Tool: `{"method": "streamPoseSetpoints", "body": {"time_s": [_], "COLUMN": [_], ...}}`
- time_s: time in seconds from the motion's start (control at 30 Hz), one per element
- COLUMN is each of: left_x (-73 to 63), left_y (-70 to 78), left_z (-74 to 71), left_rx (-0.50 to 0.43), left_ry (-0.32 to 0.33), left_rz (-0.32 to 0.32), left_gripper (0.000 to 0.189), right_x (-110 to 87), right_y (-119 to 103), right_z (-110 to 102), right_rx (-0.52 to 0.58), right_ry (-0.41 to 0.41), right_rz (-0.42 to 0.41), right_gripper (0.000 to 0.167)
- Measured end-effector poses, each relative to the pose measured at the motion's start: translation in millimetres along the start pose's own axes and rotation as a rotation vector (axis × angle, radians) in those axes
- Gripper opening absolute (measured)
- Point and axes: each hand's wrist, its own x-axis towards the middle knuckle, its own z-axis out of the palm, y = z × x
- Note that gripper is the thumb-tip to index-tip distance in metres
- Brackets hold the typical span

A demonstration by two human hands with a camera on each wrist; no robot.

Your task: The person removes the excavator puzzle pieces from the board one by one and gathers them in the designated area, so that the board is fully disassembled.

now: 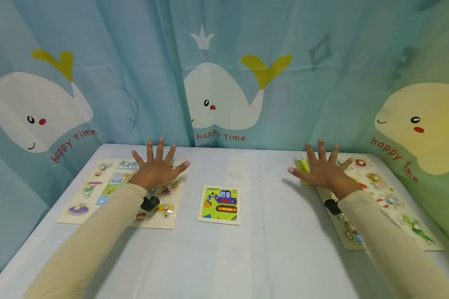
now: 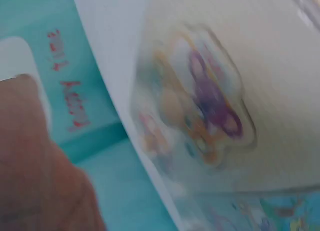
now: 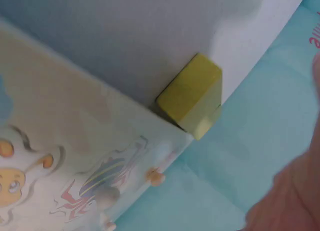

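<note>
My left hand [image 1: 155,169] is spread wide with straight fingers over a wooden knob puzzle board [image 1: 71,218] on the left of the table. It holds nothing. In the left wrist view a vehicle-shaped puzzle piece [image 2: 205,96] shows blurred beside part of that hand. Over the second knob puzzle board [image 1: 428,245] on the right, my right hand [image 1: 325,172] is likewise spread and holds nothing. Near its thumb stands a yellow block [image 3: 192,93], against the board's corner. Between the hands lies a small square excavator jigsaw [image 1: 220,204] in a pale frame.
A white cloth covers the table [image 1: 228,265]. Behind and at both sides hangs a blue curtain [image 1: 146,83] printed with whales, meeting the table's far edge. Black wrist cameras [image 1: 149,203] sit under both cuffs. Small knobs [image 3: 155,177] stick up from the right board.
</note>
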Motion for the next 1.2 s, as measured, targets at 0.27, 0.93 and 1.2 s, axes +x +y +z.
{"method": "streamPoseSetpoints", "body": {"time_s": [0.27, 0.93, 1.2], "left_x": [-28.8, -83.1, -84.4], "left_y": [22.3, 64.9, 70.9], "left_z": [13.2, 39.5, 46.4], "left_rx": [0.066, -0.116, -0.058], "left_ry": [0.003, -0.165, -0.21], "left_rz": [0.158, 0.493, 0.46], "left_gripper": [0.088, 0.065, 0.066], "right_x": [1.7, -0.8, -5.3], "right_y": [-8, -48, -64], "right_z": [-1, 29, 31], "right_rx": [0.137, 0.315, 0.386], "right_ry": [0.124, 0.185, 0.215], "right_rz": [-0.222, -0.367, -0.391], "right_gripper": [0.081, 0.047, 0.046]}}
